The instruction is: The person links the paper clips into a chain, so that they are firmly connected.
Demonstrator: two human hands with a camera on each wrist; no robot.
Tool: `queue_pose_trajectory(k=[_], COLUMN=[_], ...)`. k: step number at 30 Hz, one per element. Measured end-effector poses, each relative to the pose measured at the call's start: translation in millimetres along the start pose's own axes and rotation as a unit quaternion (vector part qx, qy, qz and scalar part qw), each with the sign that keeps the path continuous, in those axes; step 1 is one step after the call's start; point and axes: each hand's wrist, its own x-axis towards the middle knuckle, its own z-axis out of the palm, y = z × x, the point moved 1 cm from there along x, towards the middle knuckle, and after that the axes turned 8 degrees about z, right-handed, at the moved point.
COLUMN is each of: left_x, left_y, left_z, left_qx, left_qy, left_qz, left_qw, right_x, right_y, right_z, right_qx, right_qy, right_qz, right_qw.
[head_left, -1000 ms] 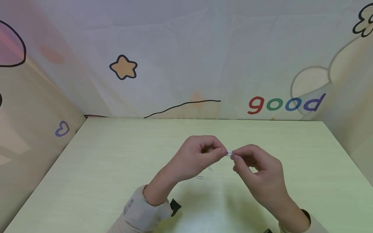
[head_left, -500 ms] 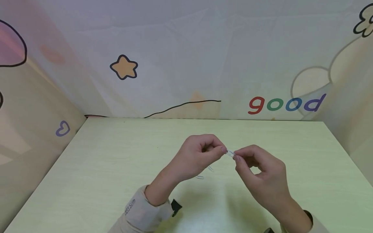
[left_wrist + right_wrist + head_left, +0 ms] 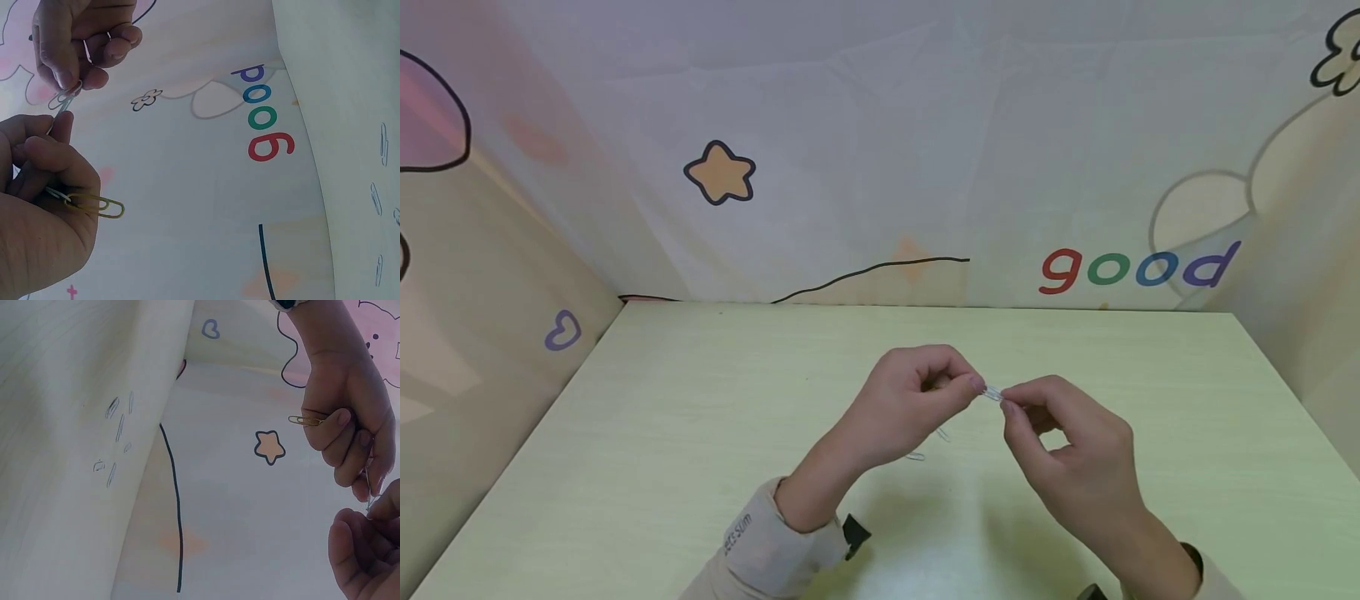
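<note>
L hand and R hand are raised over the pale green counter, fingertips meeting at abt 12 o'clock of the wrists. Between them is a short chain of thin wire paper clips. L fingers are curled, pinching 1 silver clip of the chain; a gold-coloured wire clip at the chain's far end sticks out of the fist at 3 o'clock in the L wrist view. R fingers are curled too, pinching the chain's other end, w/ another wire loop tucked in the fist. Loose silver wire clips lie on the counter below the L hand, at abt 6 o'clock; the wrist views show several more scattered there.
</note>
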Motion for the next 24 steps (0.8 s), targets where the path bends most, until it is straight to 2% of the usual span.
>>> queue_pose_trajectory(k=[6,14,20,24], left_x=[0.2,1.1,1.1,1.7], left_y=[-0.6,-1.5,-0.8,-2.2], left_z=[-2.4,-6.2,-12.6,-15.6], left_qx=[-0.007,-0.009,-0.023,-0.035], left_qy=[0.006,0.016,0.034,0.03], left_qz=[0.006,0.013,0.01,0.002], left_qw=[0.9999,0.9997,0.9991,0.9989], right_x=[0,4,9,15], right_y=[0,0,1,0], right_z=[0,0,-1,-2], right_qx=[-0.028,-0.035,-0.042,-0.043], right_qy=[-0.007,-0.01,-0.011,-0.028], right_qz=[-0.004,-0.019,-0.028,-0.028], right_qw=[1.0,0.999,0.999,0.998])
